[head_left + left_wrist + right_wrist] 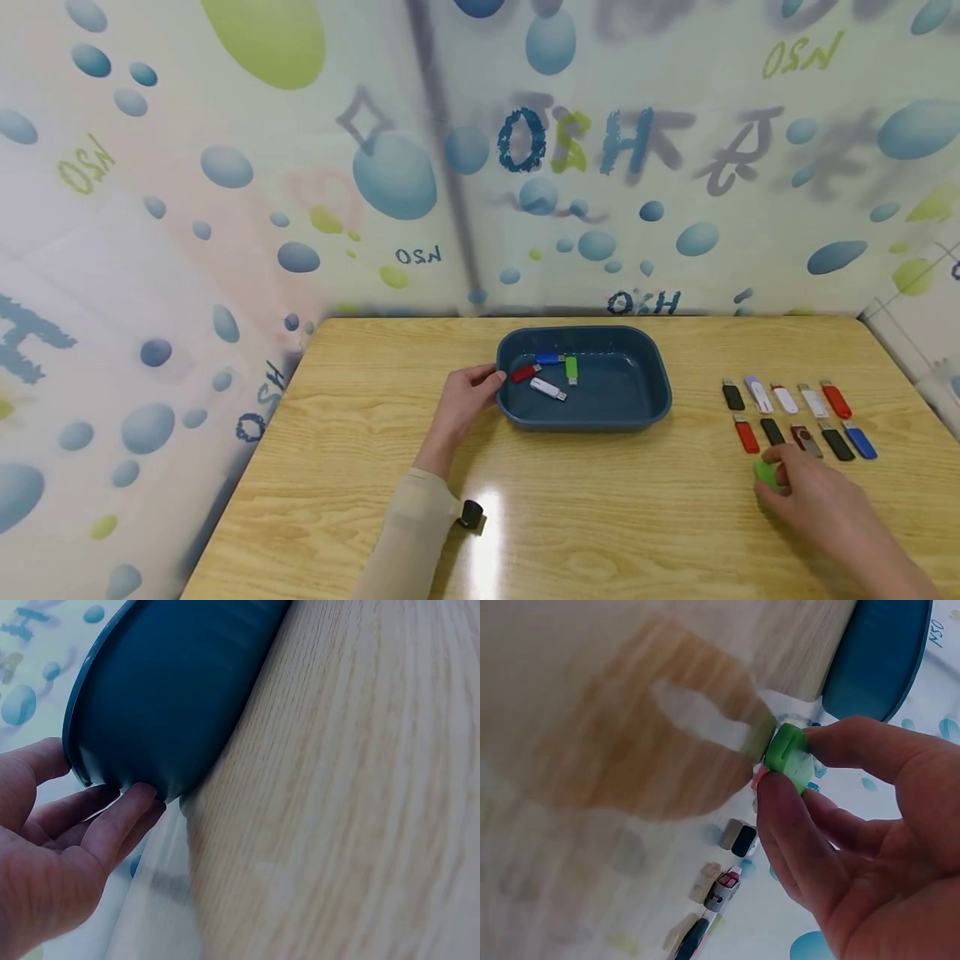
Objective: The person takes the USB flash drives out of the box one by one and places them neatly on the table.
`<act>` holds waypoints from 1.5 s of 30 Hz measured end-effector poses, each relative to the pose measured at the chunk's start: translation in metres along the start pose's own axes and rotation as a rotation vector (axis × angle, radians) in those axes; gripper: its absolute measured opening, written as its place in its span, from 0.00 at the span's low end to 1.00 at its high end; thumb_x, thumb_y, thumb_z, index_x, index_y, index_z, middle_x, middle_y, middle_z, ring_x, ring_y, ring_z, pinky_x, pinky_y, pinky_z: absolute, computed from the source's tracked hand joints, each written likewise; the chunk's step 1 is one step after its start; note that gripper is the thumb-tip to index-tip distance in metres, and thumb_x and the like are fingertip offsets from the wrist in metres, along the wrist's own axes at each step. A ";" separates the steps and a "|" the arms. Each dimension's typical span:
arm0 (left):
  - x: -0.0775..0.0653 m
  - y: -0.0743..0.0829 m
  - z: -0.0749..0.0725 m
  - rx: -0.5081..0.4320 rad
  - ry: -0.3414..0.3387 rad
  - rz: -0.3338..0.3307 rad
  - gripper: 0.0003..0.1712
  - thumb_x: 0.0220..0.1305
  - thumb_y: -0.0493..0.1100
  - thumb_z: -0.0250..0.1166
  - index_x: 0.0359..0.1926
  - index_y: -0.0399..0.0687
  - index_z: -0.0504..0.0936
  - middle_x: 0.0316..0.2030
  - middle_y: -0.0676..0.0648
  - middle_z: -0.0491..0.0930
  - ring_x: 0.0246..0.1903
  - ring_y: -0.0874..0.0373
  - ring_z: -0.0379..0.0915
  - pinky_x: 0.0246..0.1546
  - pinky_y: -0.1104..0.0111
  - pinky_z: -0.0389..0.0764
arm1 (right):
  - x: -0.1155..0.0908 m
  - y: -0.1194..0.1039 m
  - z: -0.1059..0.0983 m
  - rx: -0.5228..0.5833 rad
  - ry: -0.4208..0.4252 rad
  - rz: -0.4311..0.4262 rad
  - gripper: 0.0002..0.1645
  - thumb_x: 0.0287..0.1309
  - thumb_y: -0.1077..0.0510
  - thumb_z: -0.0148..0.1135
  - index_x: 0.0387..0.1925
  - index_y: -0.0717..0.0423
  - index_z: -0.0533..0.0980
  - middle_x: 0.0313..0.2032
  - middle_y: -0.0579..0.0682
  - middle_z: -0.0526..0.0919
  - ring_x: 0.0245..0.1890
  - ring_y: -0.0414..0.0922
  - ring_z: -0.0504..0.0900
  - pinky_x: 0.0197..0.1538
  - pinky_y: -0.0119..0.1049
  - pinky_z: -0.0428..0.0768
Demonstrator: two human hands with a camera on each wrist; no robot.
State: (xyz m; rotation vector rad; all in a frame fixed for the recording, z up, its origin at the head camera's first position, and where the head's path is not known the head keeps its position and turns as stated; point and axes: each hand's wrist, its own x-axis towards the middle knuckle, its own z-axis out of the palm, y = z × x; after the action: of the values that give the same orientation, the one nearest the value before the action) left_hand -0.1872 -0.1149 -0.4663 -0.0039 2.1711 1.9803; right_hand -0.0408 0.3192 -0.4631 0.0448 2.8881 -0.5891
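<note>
My left hand [467, 408] holds the left end of a dark blue plastic tray [585, 423]. In the left wrist view its thumb meets the rim and the other fingers touch the outer wall. Four-sided with rounded corners, the tray holds a red USB stick [525, 373], a blue one [549, 359], a green one [572, 369] and a white one [548, 388]. At the right, my right hand [821, 496] pinches a green USB stick [787, 754] between thumb and fingers, just in front of the rows of sticks. The fingers partly cover it.
Two rows of USB sticks lie right of the tray, among them a red stick [746, 435], a blue stick [860, 440] and a black stick [733, 396]. The wooden table [600, 517] meets a patterned wall covering [510, 225] at the back and left.
</note>
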 end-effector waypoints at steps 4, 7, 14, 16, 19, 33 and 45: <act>0.000 -0.001 0.000 0.000 -0.003 0.004 0.23 0.75 0.40 0.63 0.63 0.28 0.79 0.56 0.30 0.82 0.52 0.42 0.83 0.51 0.60 0.87 | 0.002 0.000 0.002 -0.005 -0.014 0.008 0.26 0.62 0.56 0.70 0.50 0.74 0.75 0.31 0.48 0.77 0.27 0.44 0.71 0.26 0.39 0.70; 0.000 -0.001 0.000 -0.006 -0.001 0.000 0.23 0.74 0.40 0.63 0.63 0.28 0.79 0.56 0.30 0.82 0.51 0.42 0.84 0.50 0.60 0.87 | 0.003 0.000 0.002 -0.019 -0.031 0.011 0.26 0.61 0.55 0.71 0.49 0.73 0.75 0.31 0.48 0.78 0.28 0.44 0.72 0.26 0.40 0.72; -0.001 0.000 -0.001 -0.006 -0.006 0.003 0.22 0.75 0.39 0.63 0.63 0.28 0.79 0.55 0.31 0.82 0.50 0.44 0.84 0.50 0.61 0.87 | 0.003 -0.001 0.003 -0.038 -0.026 0.001 0.23 0.60 0.56 0.72 0.46 0.71 0.76 0.30 0.48 0.78 0.27 0.44 0.73 0.26 0.41 0.73; -0.001 0.000 -0.001 -0.004 -0.008 0.001 0.23 0.75 0.40 0.63 0.63 0.29 0.79 0.55 0.31 0.82 0.51 0.44 0.84 0.50 0.61 0.87 | 0.002 -0.002 0.003 -0.044 -0.019 -0.005 0.23 0.60 0.56 0.72 0.46 0.71 0.76 0.30 0.48 0.78 0.27 0.44 0.73 0.26 0.41 0.73; -0.001 0.001 -0.001 -0.007 -0.010 -0.006 0.23 0.75 0.40 0.63 0.64 0.30 0.79 0.56 0.32 0.82 0.52 0.43 0.84 0.51 0.60 0.86 | 0.002 -0.003 0.003 -0.048 -0.011 -0.017 0.23 0.60 0.56 0.72 0.46 0.71 0.75 0.31 0.48 0.78 0.27 0.44 0.72 0.26 0.42 0.73; 0.001 0.003 -0.003 0.012 -0.036 -0.034 0.24 0.76 0.38 0.61 0.65 0.25 0.75 0.58 0.28 0.79 0.56 0.35 0.80 0.53 0.58 0.85 | 0.004 0.000 0.003 -0.043 -0.047 -0.006 0.25 0.60 0.53 0.71 0.47 0.70 0.76 0.31 0.48 0.79 0.28 0.44 0.74 0.27 0.43 0.75; -0.001 0.001 -0.001 -0.001 -0.007 -0.020 0.24 0.75 0.41 0.64 0.65 0.30 0.78 0.57 0.31 0.81 0.54 0.40 0.82 0.51 0.60 0.86 | -0.006 -0.027 -0.032 -0.027 0.051 -0.001 0.26 0.66 0.51 0.69 0.49 0.74 0.78 0.36 0.60 0.85 0.32 0.53 0.85 0.29 0.52 0.84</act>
State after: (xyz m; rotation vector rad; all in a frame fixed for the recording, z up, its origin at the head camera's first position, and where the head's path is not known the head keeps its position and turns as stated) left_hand -0.1867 -0.1154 -0.4648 -0.0186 2.1576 1.9673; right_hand -0.0427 0.3074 -0.4225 0.0547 2.9453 -0.5576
